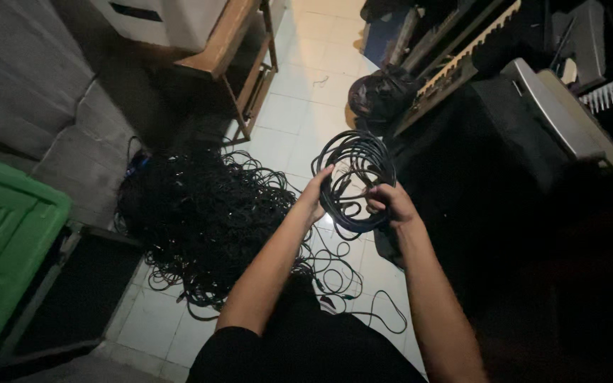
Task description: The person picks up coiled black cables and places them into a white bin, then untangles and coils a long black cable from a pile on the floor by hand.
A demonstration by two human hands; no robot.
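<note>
I hold a coil of black cable (355, 152) up in front of me with both hands. My left hand (315, 195) grips the coil's left side, fingers wrapped around the loops. My right hand (390, 202) is closed on the lower right part of the coil. A loose tail of the same cable (363, 301) trails down to the white tiled floor. To the left on the floor lies a large tangled heap of black cables (203, 213).
A green crate (1, 248) and a black case (72, 291) stand at the lower left. A wooden bench (228, 42) is at the top, grey upholstery (30, 85) at the left. Dark equipment cases and a keyboard (466, 53) crowd the right side.
</note>
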